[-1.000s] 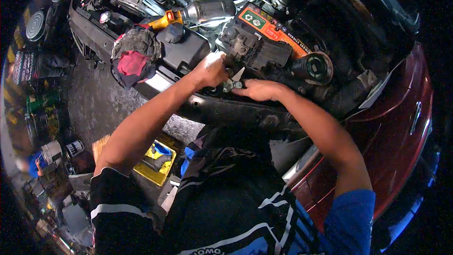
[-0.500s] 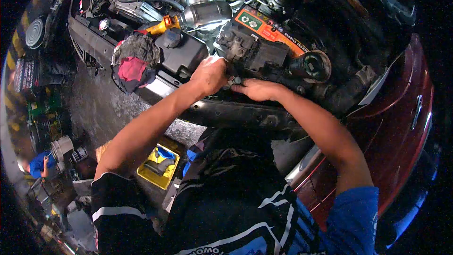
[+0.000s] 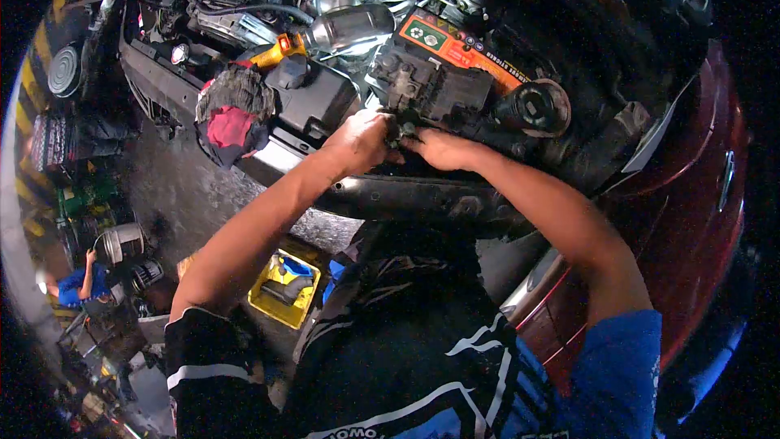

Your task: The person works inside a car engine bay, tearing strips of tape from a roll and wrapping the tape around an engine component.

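Observation:
Both hands are in the engine bay, just behind the black front panel (image 3: 422, 195). My left hand (image 3: 363, 140) is closed around something I cannot make out, beside the black plastic cover (image 3: 318, 102). Close to its right, my right hand (image 3: 443, 149) has its fingers pressed together at a small metal part (image 3: 406, 132) between the hands. What its fingertips hold is too small to tell. Beyond the hands sits a battery with an orange label (image 3: 463, 53). A lit work lamp with a yellow handle (image 3: 279, 50) lies to the left of it.
A dark and red cloth (image 3: 231, 118) hangs over the panel's left part. A round black duct opening (image 3: 538, 106) is at the right. Below stands a yellow tray (image 3: 284, 286) with items. At far left, another person in blue (image 3: 81, 283) is near a bucket (image 3: 123, 242).
The view has shifted slightly. My left hand has turned and sits lower over the gap, and the light pointed piece seen earlier between the hands no longer shows. The other person's arm has risen.

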`<state>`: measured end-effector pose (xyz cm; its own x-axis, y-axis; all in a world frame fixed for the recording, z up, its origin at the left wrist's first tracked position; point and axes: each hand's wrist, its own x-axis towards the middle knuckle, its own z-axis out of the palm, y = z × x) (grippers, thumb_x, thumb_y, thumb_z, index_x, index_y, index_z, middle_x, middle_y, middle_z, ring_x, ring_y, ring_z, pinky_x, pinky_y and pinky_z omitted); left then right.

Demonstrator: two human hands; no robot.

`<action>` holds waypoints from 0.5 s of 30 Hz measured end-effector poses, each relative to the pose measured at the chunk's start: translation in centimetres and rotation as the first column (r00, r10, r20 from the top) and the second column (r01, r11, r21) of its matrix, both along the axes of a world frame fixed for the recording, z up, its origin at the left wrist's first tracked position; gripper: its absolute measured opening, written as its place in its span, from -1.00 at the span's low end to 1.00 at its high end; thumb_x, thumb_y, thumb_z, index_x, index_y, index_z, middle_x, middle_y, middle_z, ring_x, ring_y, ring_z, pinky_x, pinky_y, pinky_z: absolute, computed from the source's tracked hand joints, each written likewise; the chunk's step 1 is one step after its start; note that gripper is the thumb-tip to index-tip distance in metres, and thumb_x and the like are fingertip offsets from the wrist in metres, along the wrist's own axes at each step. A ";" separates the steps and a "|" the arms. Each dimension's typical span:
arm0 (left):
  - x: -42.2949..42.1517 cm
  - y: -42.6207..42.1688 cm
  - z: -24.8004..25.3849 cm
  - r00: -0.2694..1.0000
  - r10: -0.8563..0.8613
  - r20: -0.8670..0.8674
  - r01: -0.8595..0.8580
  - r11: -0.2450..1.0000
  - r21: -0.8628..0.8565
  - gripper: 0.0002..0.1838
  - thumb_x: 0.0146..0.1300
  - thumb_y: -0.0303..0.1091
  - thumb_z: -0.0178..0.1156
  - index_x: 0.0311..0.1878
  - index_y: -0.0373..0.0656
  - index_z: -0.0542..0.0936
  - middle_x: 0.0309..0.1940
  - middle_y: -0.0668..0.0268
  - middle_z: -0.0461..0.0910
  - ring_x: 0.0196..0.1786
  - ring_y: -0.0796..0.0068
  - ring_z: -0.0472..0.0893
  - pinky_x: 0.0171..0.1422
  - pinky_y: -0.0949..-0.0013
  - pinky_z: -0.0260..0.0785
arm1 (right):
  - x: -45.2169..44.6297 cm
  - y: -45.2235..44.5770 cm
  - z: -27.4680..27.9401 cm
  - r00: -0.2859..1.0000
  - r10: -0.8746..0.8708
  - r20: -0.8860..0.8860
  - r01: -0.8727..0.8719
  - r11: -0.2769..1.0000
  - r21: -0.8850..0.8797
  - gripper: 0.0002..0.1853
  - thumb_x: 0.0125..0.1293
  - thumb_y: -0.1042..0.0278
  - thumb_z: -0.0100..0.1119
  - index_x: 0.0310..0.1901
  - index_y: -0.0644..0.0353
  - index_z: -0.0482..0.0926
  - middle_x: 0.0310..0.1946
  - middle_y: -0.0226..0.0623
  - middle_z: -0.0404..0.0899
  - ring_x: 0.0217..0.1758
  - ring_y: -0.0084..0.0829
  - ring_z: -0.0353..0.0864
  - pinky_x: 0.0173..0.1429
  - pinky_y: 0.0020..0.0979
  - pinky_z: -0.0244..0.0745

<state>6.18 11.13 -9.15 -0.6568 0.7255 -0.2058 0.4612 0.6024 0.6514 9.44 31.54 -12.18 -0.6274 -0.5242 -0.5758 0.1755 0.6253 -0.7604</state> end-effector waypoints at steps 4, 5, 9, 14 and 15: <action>-0.7 0.9 0.1 0.999 -0.033 -0.037 0.022 0.965 -0.262 -0.79 0.08 -0.46 0.20 -0.19 -0.25 0.63 -0.24 -0.06 0.64 -0.08 -0.10 0.63 0.00 0.02 0.47 | 0.3 -0.1 -1.4 0.991 0.016 -0.134 -0.019 1.000 -0.022 -0.45 0.52 -0.02 -0.12 0.33 0.23 0.35 0.32 0.11 0.38 0.40 0.04 0.31 0.47 -0.17 0.14; -0.6 1.1 -0.2 0.997 -0.025 -0.068 0.006 0.961 -0.276 -0.81 0.09 -0.49 0.18 -0.21 -0.26 0.63 -0.25 -0.05 0.65 -0.08 -0.09 0.64 0.00 0.02 0.48 | 0.3 0.0 -1.0 0.990 0.021 -0.140 -0.025 0.999 -0.027 -0.45 0.52 -0.02 -0.12 0.34 0.23 0.35 0.32 0.11 0.37 0.40 0.04 0.32 0.47 -0.17 0.14; -0.9 1.2 -0.6 0.990 -0.081 -0.111 0.038 0.938 -0.345 -0.85 0.12 -0.51 0.13 -0.24 -0.29 0.60 -0.26 -0.03 0.66 -0.09 -0.08 0.65 -0.03 0.04 0.51 | 0.1 0.2 -1.7 0.984 0.115 -0.134 -0.108 0.992 0.059 -0.45 0.51 -0.03 -0.09 0.31 0.23 0.38 0.30 0.11 0.40 0.38 0.04 0.34 0.45 -0.17 0.16; -0.4 1.4 0.0 0.978 0.142 -0.155 -0.179 0.950 -0.257 -0.83 0.13 -0.48 0.16 -0.21 -0.23 0.65 -0.38 -0.07 0.65 -0.21 -0.09 0.68 -0.07 0.01 0.54 | 0.2 -0.1 -0.6 0.994 0.036 -0.102 -0.037 0.999 0.001 -0.51 0.52 -0.02 -0.11 0.27 0.14 0.45 0.21 0.12 0.49 0.28 0.04 0.46 0.39 -0.16 0.28; -0.3 1.3 -0.4 0.977 0.144 -0.160 -0.182 0.949 -0.257 -0.84 0.13 -0.47 0.17 -0.22 -0.24 0.64 -0.38 -0.07 0.65 -0.22 -0.09 0.68 -0.09 0.02 0.54 | 0.2 0.1 0.1 0.995 0.038 -0.089 -0.040 0.999 -0.013 -0.50 0.51 -0.03 -0.10 0.25 0.18 0.45 0.21 0.11 0.49 0.30 0.04 0.44 0.39 -0.17 0.26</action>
